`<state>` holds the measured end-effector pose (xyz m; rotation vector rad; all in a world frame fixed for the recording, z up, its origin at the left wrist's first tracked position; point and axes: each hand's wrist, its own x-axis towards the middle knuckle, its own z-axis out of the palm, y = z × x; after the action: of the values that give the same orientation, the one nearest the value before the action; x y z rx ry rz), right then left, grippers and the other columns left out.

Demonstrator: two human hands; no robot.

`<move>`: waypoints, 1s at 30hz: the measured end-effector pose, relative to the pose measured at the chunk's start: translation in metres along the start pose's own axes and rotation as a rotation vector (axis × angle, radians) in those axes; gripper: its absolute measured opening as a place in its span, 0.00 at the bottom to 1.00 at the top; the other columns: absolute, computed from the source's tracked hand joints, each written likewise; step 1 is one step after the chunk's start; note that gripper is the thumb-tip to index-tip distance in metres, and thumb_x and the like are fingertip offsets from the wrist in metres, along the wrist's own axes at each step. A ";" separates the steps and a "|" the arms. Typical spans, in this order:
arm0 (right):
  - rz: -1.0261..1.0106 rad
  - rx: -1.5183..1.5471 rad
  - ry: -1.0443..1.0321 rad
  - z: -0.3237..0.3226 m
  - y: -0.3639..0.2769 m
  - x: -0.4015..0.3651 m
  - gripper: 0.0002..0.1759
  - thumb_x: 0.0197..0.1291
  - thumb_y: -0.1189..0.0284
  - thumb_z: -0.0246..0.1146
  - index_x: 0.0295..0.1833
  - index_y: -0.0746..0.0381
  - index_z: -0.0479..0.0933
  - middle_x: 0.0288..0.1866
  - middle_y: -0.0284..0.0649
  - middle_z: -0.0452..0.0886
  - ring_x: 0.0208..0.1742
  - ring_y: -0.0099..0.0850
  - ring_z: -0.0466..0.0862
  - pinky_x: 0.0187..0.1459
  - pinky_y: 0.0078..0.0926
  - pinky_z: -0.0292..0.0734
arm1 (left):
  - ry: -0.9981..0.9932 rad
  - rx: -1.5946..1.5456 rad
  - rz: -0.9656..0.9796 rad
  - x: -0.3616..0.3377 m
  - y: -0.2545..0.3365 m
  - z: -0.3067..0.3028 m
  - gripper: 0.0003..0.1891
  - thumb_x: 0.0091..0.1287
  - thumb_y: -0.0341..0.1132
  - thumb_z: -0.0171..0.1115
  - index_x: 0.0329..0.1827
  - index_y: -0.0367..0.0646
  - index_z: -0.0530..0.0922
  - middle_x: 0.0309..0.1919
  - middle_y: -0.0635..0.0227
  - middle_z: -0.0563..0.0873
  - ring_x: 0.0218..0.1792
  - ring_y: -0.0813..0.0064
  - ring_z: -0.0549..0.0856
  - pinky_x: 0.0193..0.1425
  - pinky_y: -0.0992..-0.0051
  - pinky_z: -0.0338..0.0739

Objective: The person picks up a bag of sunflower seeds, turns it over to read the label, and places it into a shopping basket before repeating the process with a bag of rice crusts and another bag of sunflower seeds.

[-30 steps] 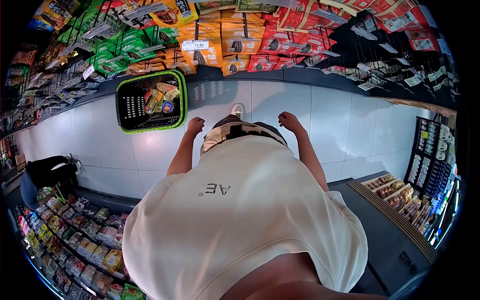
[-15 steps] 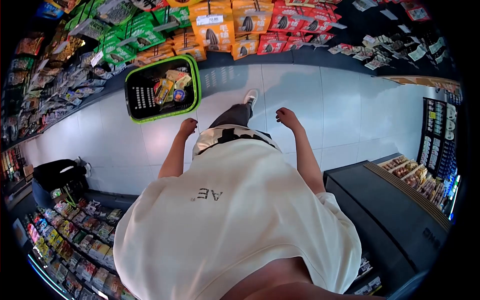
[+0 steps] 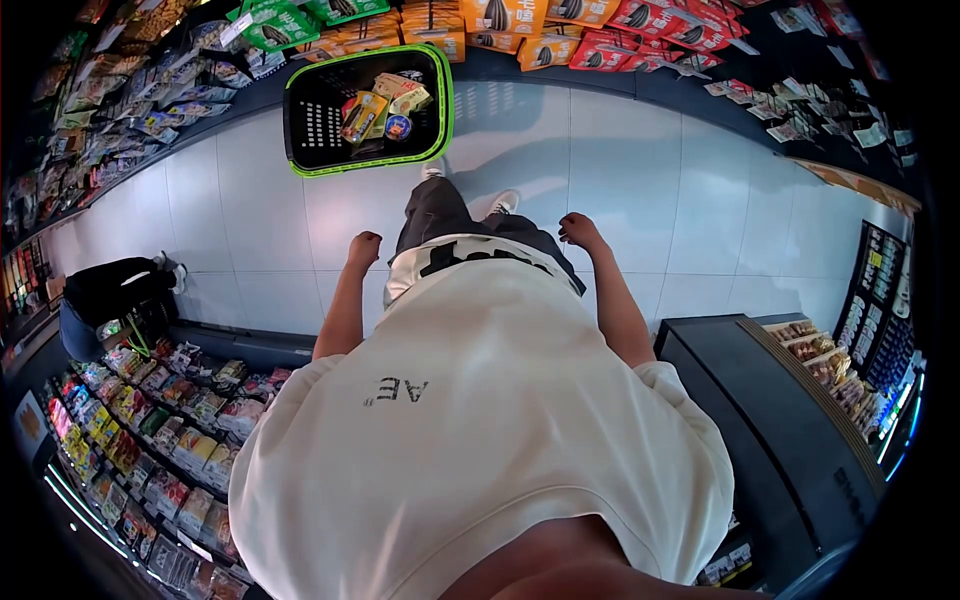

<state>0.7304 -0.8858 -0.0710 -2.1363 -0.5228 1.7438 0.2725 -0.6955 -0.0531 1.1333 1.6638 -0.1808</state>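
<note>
My left hand [image 3: 364, 247] hangs in front of my white shirt as a loose fist with nothing in it. My right hand [image 3: 578, 228] is likewise curled shut and empty, held out to the right of my waist. A black shopping basket with a green rim [image 3: 315, 125] stands on the pale tiled floor ahead of my feet, out of reach of both hands. Several snack packets [image 3: 378, 108] lie in it. My dark trouser leg and white shoes [image 3: 503, 202] show between the hands.
Shelves of orange, red and green snack bags [image 3: 500, 18] line the far side of the aisle. More packet shelves [image 3: 150, 420] run along the near left. A person in dark clothes [image 3: 110, 295] crouches at the left. A dark display counter [image 3: 770, 420] stands at the right.
The basket and far shelves have slid up and away in the view as I shifted along the aisle. My legs have changed stance. Both hands stay curled and empty.
</note>
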 end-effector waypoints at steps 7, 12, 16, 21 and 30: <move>0.083 -0.047 0.052 0.033 -0.038 0.022 0.12 0.59 0.69 0.51 0.44 0.65 0.71 0.32 0.42 0.80 0.27 0.28 0.82 0.24 0.20 0.75 | 0.144 0.091 0.217 0.042 -0.030 -0.045 0.13 0.57 0.36 0.51 0.36 0.42 0.82 0.32 0.54 0.83 0.35 0.57 0.83 0.42 0.66 0.76; 0.128 -0.039 0.079 0.081 -0.099 0.038 0.13 0.59 0.69 0.51 0.46 0.65 0.69 0.31 0.42 0.80 0.28 0.28 0.82 0.26 0.22 0.76 | 0.099 -0.095 0.083 0.049 -0.033 -0.108 0.13 0.59 0.34 0.50 0.40 0.40 0.81 0.30 0.60 0.84 0.32 0.69 0.83 0.34 0.71 0.78; 0.058 -0.044 0.096 0.125 -0.146 0.061 0.15 0.59 0.70 0.50 0.49 0.66 0.67 0.33 0.44 0.80 0.29 0.29 0.83 0.27 0.22 0.77 | -0.010 -0.179 -0.061 0.058 -0.056 -0.159 0.13 0.60 0.34 0.49 0.44 0.39 0.78 0.36 0.64 0.81 0.36 0.75 0.79 0.35 0.75 0.77; -0.084 0.003 0.081 0.172 -0.202 0.069 0.17 0.59 0.72 0.51 0.53 0.67 0.66 0.35 0.44 0.79 0.31 0.29 0.83 0.32 0.22 0.77 | -0.024 -0.173 -0.167 0.070 -0.078 -0.200 0.13 0.60 0.34 0.49 0.42 0.37 0.79 0.31 0.62 0.82 0.31 0.75 0.81 0.31 0.75 0.78; 0.019 -0.053 0.169 0.183 -0.200 0.088 0.24 0.56 0.72 0.54 0.58 0.69 0.61 0.37 0.46 0.79 0.33 0.31 0.83 0.31 0.25 0.78 | -0.067 -0.182 -0.089 0.086 -0.032 -0.220 0.13 0.63 0.33 0.48 0.44 0.39 0.77 0.34 0.65 0.81 0.36 0.76 0.80 0.37 0.78 0.76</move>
<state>0.5524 -0.6636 -0.0870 -2.3059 -0.5100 1.5567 0.1029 -0.5290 -0.0429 0.9089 1.6365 -0.1197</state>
